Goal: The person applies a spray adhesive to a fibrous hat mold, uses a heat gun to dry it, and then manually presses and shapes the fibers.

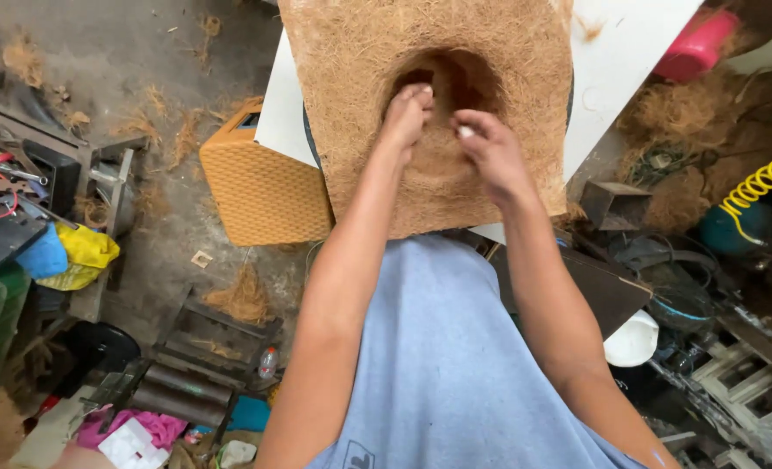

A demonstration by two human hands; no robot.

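Head view, looking straight down. Brown coir fibre sheet [360, 69] lies draped over a white board [616, 61], covering most of its near edge and hanging over toward the person. The sheet is pushed down into a dark hollow [455, 78] near its middle.

Left hand [406, 117]: fingers curled together, tips pressing into the near rim of the hollow, in contact with the fibre. Looks like a push, not a pinch; can't tell if any fibre is caught between the fingers.

Right hand [488, 152]: just beside the left, resting on the sheet at the hollow's near right rim. Fingers bent and close together, apparently nipping a bit of fibre, but the view is too coarse to confirm.

Both forearms run up from the grey-blue shirt [442, 365].

Around it: orange woven box [260, 191] on the floor off the board's left edge, touching or just under the sheet corner. Loose fibre tufts [245, 295] on the floor. Yellow coiled hose [764, 182] far right. Pink tub [699, 43] beyond the board's far right corner. Tool rack [13, 182] far left.
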